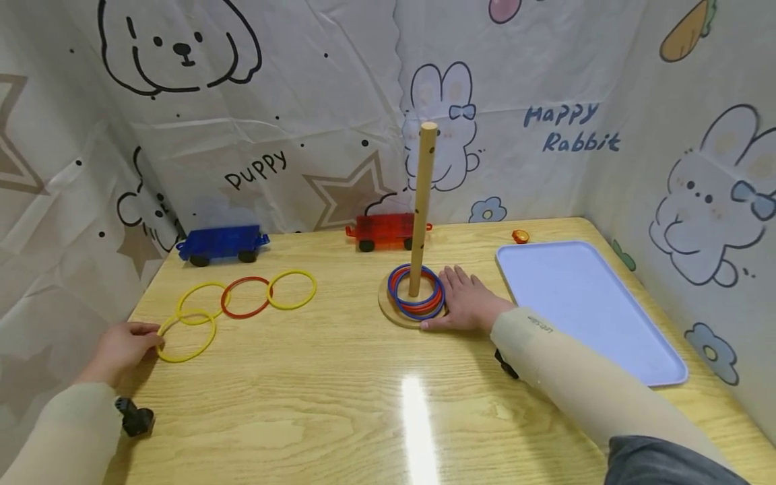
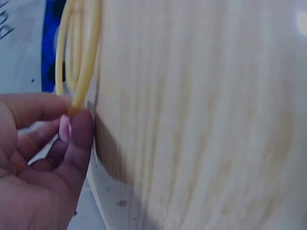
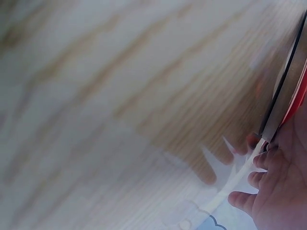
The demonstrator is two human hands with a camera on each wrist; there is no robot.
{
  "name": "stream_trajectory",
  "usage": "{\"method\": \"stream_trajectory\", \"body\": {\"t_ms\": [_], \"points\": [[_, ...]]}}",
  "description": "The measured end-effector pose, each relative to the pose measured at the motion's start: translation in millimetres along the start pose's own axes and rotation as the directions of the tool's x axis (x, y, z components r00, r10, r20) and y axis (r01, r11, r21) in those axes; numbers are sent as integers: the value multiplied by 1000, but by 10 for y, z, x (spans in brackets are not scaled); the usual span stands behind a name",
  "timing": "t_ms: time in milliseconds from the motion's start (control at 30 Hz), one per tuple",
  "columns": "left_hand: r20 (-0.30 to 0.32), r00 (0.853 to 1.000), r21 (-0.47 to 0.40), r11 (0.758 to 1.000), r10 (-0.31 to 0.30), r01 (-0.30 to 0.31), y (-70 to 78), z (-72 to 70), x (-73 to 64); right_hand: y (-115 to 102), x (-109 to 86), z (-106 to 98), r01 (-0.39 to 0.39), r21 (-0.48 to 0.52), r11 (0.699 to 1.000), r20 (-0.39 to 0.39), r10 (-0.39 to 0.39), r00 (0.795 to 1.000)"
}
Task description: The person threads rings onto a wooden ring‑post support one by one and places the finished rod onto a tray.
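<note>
At the table's left side, my left hand point(image 1: 124, 351) pinches the near edge of a yellow ring point(image 1: 184, 360) between thumb and fingers; the left wrist view shows the pinch on the ring point(image 2: 88, 62) up close. Beyond it lie another yellow ring point(image 1: 189, 292), a red ring point(image 1: 245, 316) and a third yellow ring point(image 1: 291, 308), overlapping in a row. My right hand point(image 1: 465, 301) rests with straight fingers against the round wooden base point(image 1: 389, 312) of an upright wooden post point(image 1: 423, 202). Blue and red rings point(image 1: 418, 316) lie stacked around the post's foot.
A blue toy wagon point(image 1: 223, 242) and a red toy wagon point(image 1: 383, 229) stand along the back. On the right lies a pale blue tray point(image 1: 594, 303), with a small orange-red piece point(image 1: 520, 236) behind it. Printed cloth point(image 1: 339, 101) hangs around the table.
</note>
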State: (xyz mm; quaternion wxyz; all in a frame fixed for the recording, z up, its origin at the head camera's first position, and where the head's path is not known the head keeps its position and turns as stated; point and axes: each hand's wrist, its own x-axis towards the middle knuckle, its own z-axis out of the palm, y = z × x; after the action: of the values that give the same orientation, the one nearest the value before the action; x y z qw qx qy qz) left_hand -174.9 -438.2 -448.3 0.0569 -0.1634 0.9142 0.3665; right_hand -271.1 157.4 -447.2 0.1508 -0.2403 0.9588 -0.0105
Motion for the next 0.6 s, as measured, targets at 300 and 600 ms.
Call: {"method": "stream_trajectory", "body": {"t_ms": [300, 600], "points": [[60, 998, -450, 893, 36, -5, 144, -131, -1, -17, -23, -37, -14, -2, 1000, 12, 14, 1000], [63, 991, -707, 706, 117, -39, 871, -70, 106, -26, -16, -32, -8, -4, 1000, 12, 8, 1000]]}}
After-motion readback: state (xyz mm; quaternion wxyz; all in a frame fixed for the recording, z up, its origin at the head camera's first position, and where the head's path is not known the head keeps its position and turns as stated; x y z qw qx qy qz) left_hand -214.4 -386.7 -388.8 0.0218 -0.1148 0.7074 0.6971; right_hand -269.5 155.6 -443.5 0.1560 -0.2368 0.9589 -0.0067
